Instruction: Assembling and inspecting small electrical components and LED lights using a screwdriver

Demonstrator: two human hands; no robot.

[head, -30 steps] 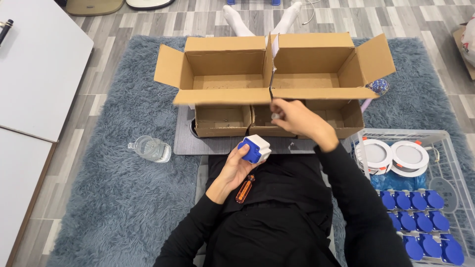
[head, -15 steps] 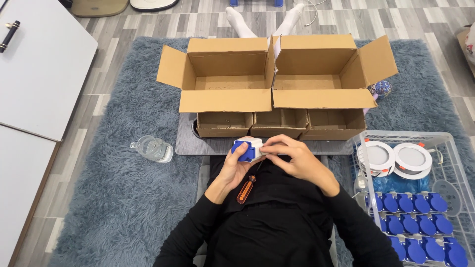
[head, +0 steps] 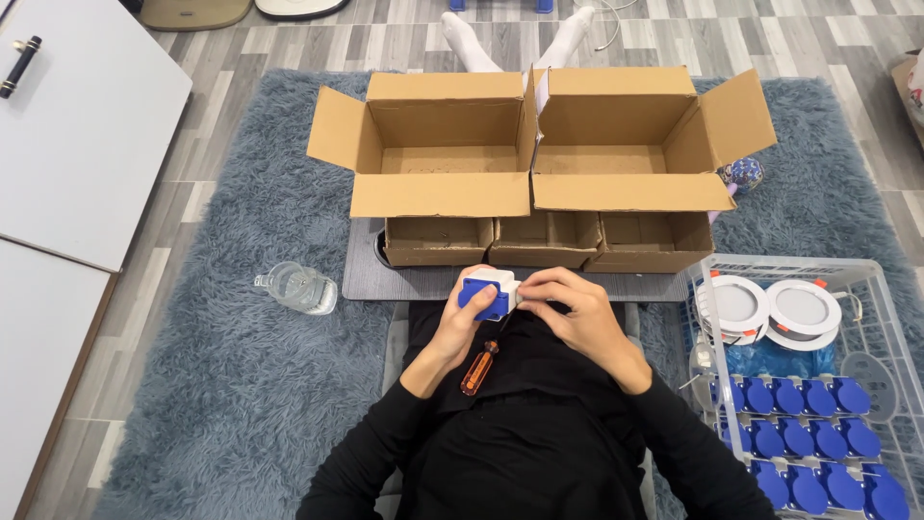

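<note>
A grey shaggy rug (head: 221, 385) carries two open cardboard boxes (head: 539, 144) at twelve o'clock and a clear crate (head: 871, 289) of blue parts at four o'clock. At centre, both hands close on a small blue-and-white block (head: 487, 292): left hand (head: 462, 323) cupping it, right hand (head: 573, 313) seemingly pinching its end. An orange screwdriver (head: 478, 368) lies at six o'clock on the lap.

- The floor (head: 289, 43) was grey wood-look planking, evenly lit.
- A shaggy blue-grey rug (head: 241, 385) covered the middle of it.
- White cabinet panels (head: 77, 135) filled the left edge, one with a dark handle (head: 21, 65).
- A beige base (head: 192, 12) and a white rounded one (head: 289, 6) peeked in along the top edge.
</note>
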